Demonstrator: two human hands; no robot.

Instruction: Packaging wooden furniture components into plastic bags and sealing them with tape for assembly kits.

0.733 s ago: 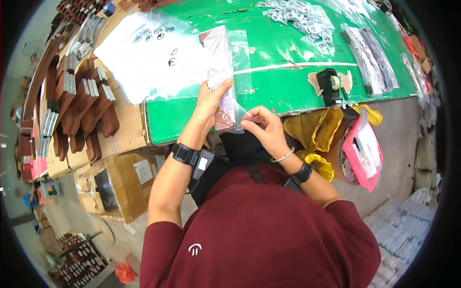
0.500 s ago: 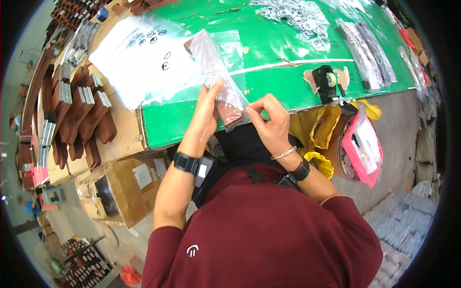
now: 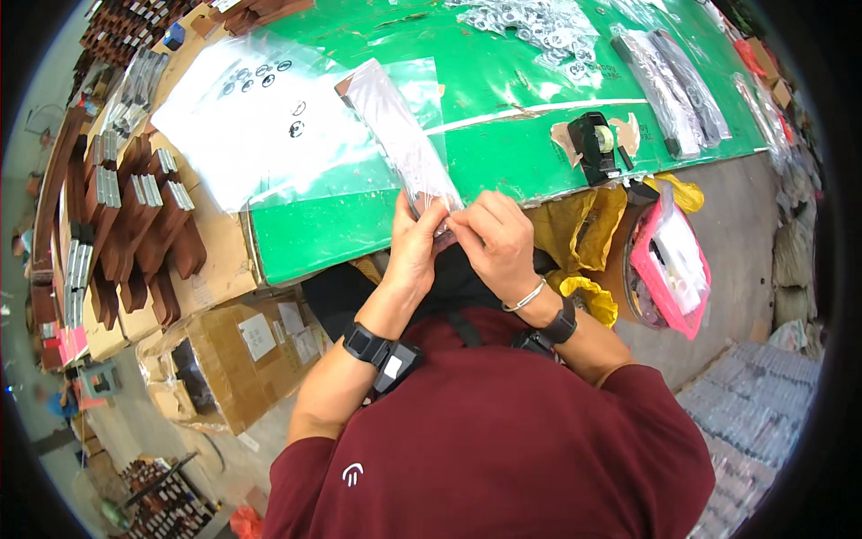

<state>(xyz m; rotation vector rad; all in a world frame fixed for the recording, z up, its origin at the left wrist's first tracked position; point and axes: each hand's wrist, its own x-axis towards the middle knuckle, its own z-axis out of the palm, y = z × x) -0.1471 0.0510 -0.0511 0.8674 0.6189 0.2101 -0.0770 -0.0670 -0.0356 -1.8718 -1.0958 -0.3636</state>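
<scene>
Film-wrapped brown bar point(image 3: 400, 135) at upper centre of frame, slanted from upper left down to the hands, over the green tabletop point(image 3: 503, 148); left hand point(image 3: 415, 241) closed round its lower end, thumb on top; right hand point(image 3: 494, 235) nearly closed, fingers curled, fingertips at the film's lower right edge, exact pinch too small to tell; clear bags point(image 3: 211, 148) spread upper left, just beside the bar; black tape dispenser point(image 3: 589, 148) right of centre; two wrapped bars point(image 3: 660, 99) upper right; stacked brown parts point(image 3: 126, 234) far left.
</scene>
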